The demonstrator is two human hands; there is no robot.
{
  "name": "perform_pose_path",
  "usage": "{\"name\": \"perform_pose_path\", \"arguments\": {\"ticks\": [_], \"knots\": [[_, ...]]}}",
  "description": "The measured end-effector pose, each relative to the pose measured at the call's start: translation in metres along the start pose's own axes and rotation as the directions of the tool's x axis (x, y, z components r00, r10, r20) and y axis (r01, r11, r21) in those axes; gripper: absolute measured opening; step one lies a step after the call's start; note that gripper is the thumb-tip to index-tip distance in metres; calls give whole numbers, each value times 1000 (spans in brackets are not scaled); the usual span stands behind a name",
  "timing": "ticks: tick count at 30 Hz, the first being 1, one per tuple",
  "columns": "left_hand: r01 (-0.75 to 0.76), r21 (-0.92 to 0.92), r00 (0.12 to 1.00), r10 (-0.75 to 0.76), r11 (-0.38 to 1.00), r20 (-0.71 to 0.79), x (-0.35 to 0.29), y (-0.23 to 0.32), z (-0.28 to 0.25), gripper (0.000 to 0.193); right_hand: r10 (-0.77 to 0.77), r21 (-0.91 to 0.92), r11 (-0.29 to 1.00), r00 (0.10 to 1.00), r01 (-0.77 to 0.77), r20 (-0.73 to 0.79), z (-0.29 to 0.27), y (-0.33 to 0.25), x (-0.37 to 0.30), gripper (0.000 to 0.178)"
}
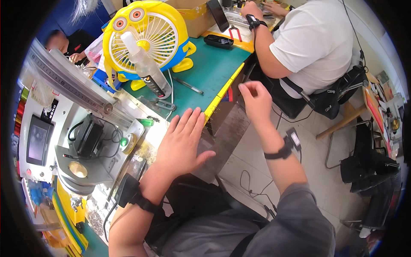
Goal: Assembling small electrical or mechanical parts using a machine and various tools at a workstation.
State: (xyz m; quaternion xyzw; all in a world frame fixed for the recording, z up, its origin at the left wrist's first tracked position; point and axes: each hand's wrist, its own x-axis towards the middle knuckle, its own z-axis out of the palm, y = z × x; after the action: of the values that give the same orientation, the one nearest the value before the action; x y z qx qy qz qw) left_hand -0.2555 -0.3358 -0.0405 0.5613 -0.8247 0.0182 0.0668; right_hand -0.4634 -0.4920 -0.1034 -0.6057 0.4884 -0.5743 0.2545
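Note:
My left hand [182,139] is stretched out with its fingers straight and its thumb apart, palm down near the bench's front edge. Nothing shows in its grip. Over the gap beside the bench, my right hand [257,105] is raised with its fingers curled in toward the thumb; whatever may be between them is hidden. Beyond the left hand stands a clear bottle with a white cap [150,77], in front of a yellow cartoon-shaped fan [143,44]. A slim pen-like tool [188,85] lies on the green mat [209,64], and a small metal piece [165,105] rests near the bottle.
At the left is a machine with a screen [40,139], a black unit [89,136] and a green-lit button [124,141]. Yellow-striped edging [224,88] borders the bench. A person in a white shirt [317,38] sits at the right; cables [257,192] lie on the floor.

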Motion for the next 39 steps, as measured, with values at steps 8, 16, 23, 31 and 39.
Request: {"name": "perform_pose_path", "arguments": {"ticks": [8, 16, 23, 31, 39], "knots": [[-7, -29, 1000, 7, 1000, 12, 1, 0, 0, 94, -459, 59, 886, 853, 460, 247, 4, -15, -58, 12], [2, -46, 1000, -1, 999, 9, 0, -1, -1, 90, -498, -44, 855, 841, 517, 211, 16, -14, -55, 10], [16, -69, 1000, -17, 997, -6, 4, 1, -3, 88, -488, -76, 853, 842, 516, 229, 18, -16, -53, 9], [37, -95, 999, -36, 995, 2, 1, 0, -3, 90, -491, -42, 857, 837, 514, 241, 18, -24, -48, 8], [32, -89, 999, -33, 996, -13, 2, 0, -1, 89, -505, -22, 841, 799, 540, 327, 17, -17, -44, 10]]}}
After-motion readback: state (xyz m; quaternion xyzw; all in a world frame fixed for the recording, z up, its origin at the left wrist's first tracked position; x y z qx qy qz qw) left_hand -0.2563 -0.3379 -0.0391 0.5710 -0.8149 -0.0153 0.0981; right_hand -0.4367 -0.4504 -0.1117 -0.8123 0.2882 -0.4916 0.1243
